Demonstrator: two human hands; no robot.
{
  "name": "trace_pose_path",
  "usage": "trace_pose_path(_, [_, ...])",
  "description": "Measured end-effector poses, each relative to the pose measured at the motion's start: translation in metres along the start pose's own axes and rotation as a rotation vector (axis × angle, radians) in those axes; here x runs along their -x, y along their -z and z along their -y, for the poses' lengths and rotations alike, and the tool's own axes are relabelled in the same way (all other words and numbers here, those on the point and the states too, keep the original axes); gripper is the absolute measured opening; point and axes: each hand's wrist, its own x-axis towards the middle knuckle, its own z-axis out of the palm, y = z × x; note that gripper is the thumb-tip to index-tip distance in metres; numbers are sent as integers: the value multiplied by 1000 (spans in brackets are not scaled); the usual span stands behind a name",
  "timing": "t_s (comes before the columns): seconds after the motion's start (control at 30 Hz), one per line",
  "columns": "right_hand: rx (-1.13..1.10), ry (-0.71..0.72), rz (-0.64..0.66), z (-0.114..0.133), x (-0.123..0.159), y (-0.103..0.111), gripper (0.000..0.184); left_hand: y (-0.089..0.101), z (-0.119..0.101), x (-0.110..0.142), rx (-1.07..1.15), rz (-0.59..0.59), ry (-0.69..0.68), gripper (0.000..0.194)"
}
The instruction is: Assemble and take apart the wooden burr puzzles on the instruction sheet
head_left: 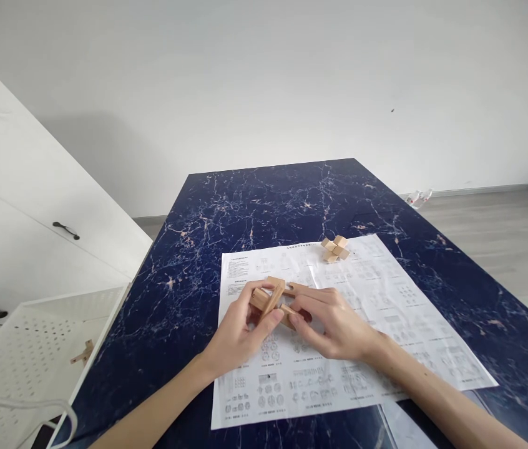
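Both hands meet over a printed instruction sheet (376, 312) on a dark blue marbled table (292, 199). My left hand (238, 333) is closed around several crossed wooden puzzle sticks (273, 297), thumb and fingers pinching them from the left. My right hand (334, 324) grips the same cluster from the right, fingers pressed on the sticks. A small assembled wooden burr puzzle (336, 248) sits on the sheet's far edge, apart from both hands.
A white perforated tray (34, 349) stands at the left of the table with one small wooden piece (83, 353) inside. A white cabinet (20, 206) with black handles rises behind it. A white cable (20, 408) loops at the bottom left.
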Motion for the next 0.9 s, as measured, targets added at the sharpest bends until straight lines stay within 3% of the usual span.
trace_pose_path(0.2, [-4,2,2,2,0,2,25,-2,2,-1,29,-25,86,44])
trace_pose_path(0.9, [-54,-20,-30,0,0,2,29,-4,6,-3,-19,-131,14,39])
